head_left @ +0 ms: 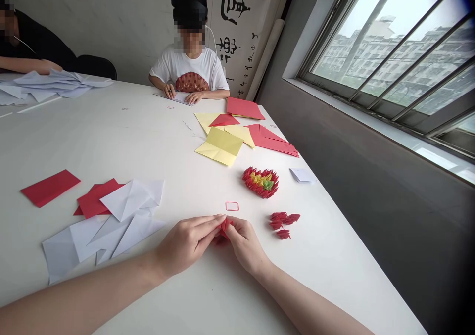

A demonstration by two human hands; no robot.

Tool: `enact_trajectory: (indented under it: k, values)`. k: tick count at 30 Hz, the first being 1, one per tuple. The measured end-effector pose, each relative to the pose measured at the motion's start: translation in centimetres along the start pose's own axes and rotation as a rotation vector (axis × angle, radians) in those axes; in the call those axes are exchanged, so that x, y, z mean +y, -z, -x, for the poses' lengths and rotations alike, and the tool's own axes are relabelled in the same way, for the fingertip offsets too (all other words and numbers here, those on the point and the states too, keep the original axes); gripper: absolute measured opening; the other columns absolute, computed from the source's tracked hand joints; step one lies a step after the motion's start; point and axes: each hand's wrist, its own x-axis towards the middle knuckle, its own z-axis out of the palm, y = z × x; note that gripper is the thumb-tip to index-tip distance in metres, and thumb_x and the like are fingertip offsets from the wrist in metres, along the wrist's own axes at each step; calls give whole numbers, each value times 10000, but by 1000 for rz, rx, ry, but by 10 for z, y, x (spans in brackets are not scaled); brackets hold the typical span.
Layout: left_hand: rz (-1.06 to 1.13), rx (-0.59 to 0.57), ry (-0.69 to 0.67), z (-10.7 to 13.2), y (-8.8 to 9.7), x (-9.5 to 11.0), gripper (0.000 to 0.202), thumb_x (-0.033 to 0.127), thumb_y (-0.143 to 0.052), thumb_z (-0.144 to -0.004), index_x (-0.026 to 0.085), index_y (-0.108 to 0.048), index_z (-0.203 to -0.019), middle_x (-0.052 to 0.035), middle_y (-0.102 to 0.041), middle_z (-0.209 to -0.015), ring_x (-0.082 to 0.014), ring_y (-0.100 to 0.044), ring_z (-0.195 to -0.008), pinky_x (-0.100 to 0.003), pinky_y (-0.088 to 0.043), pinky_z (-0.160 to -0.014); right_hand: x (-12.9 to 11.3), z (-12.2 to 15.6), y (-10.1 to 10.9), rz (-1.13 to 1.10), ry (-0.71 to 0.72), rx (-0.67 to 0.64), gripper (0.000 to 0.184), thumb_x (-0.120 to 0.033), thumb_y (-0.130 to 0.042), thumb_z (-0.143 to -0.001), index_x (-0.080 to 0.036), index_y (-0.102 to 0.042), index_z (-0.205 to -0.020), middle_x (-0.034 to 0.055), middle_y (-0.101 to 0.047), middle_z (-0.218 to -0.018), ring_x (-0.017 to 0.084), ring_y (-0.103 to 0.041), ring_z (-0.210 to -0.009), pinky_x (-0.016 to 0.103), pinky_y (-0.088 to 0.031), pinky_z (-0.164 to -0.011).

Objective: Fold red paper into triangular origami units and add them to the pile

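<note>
Between my two hands is a small piece of folded red paper (224, 227), just above the white table. My left hand (191, 238) pinches it from the left, fingers pressed together at its top. From the other side my right hand (245, 243) grips it with the thumb on its face. Much of the paper is hidden behind the fingers. Several small red folded paper pieces (284, 219) lie to the right of my right hand. Beyond them stands a heart-shaped cluster of folded paper pieces (261, 181), red around the outside with yellow and green inside.
White paper sheets (126, 226) and red paper sheets (98, 198) lie loosely at left. Yellow sheets (220, 146) and red folded sheets (272, 139) rest along the far right edge. A person (189, 63) sits across the table (148, 142), hands on paper; another sits far left.
</note>
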Motion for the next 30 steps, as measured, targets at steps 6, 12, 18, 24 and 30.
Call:
enact_trajectory:
  k: [6,12,18,24,30]
  values:
    - [68,105,118,-1,-1,0,255,155,-517,-841,216,-682,-1026,-51,-718,-958,-187,-670,-874,-276,-549,-789,-2,3,-3,65,-23,-7,233,-216,-419,-799,-158,-494,-586,3,-510,-580,120,-470,-545,246,-412,-536]
    - [324,143,323,-11,7,1,165,254,-570,-822,173,-699,-760,-47,-685,-750,-173,-630,-740,-268,-528,-670,-5,8,0,-55,57,66,228,-427,-514,-840,-202,-481,-813,-2,-534,-697,141,-518,-648,246,-451,-556]
    - [639,111,578,-22,15,-2,222,348,-619,-773,136,-665,-728,-51,-660,-711,-172,-609,-709,-301,-515,-661,-4,0,11,-189,-11,-5,301,-461,-581,-802,-169,-625,-860,26,-603,-707,139,-556,-661,272,-467,-659]
    - [684,81,547,-20,15,-2,177,313,-650,-751,142,-662,-708,-23,-613,-641,-136,-547,-614,-278,-468,-599,-5,-1,16,-246,-91,-90,304,-437,-626,-773,-142,-667,-834,69,-665,-771,145,-622,-648,253,-495,-600]
    - [679,62,506,-18,13,-2,114,256,-653,-756,144,-664,-739,-6,-588,-633,-114,-516,-577,-266,-449,-574,-8,1,16,-209,-116,-128,315,-427,-624,-777,-130,-692,-858,111,-691,-866,156,-654,-678,217,-497,-534]
